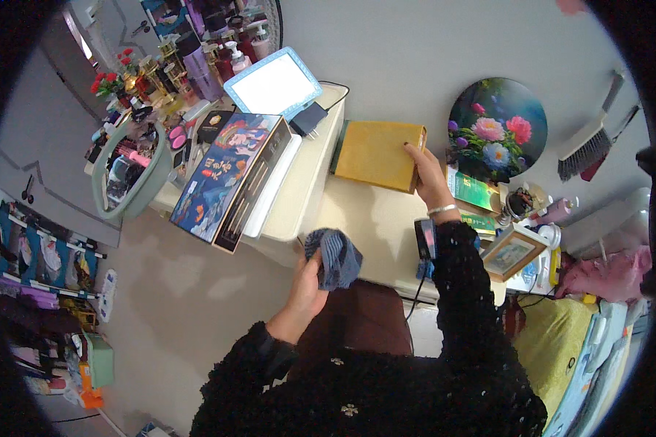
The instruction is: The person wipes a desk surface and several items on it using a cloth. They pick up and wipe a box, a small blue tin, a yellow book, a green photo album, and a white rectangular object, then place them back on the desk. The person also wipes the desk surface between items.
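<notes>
My left hand (304, 292) grips a bunched grey-blue ribbed cloth (336, 259) in front of the cream table's near edge. My right hand (427, 175), with a bracelet at the wrist, is at the right side of a yellow box or thick book (380, 155). Its thumb lies on the top face; the other fingers are mostly hidden behind the edge. The yellow item is at the back of the cream table (350, 210), near the wall. Beneath my right forearm is a dark boxy item (425, 240) with a black cable near it.
To the left, a blue illustrated box (229, 175) juts over the raised cabinet's edge beside a green basket (128, 205), a black charger (309, 120) and a blue-framed mirror (273, 82). Cosmetic bottles crowd behind. At right are a picture frame (514, 254), green boxes (473, 188) and a round floral panel (497, 128).
</notes>
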A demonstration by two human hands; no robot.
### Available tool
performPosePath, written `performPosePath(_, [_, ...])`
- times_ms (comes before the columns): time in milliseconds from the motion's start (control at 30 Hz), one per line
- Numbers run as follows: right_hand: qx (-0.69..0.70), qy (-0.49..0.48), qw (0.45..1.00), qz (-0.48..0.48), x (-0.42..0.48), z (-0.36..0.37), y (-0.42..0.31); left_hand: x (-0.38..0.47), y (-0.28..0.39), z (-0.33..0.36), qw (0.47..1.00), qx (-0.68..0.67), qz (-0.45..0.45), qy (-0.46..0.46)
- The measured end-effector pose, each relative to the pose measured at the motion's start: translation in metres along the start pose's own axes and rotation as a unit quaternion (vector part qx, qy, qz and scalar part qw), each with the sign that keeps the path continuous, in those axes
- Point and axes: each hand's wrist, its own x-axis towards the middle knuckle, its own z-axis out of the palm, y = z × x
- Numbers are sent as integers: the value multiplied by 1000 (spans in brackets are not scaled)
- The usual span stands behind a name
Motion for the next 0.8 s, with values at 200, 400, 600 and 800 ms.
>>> performPosePath(200, [48,-17,999,6,-140,8,-12,-24,13,71,914,247,233,-222])
performPosePath(400, [-18,-57,993,-98,-213,15,13,-39,-17,105,573,680,418,-187])
performPosePath(600, [-40,-104,992,-59,-270,12,2,-30,14,82,533,716,431,-131])
performPosePath(800, [-45,-151,987,-22,-296,6,-6,-52,50,70,586,752,263,-148])
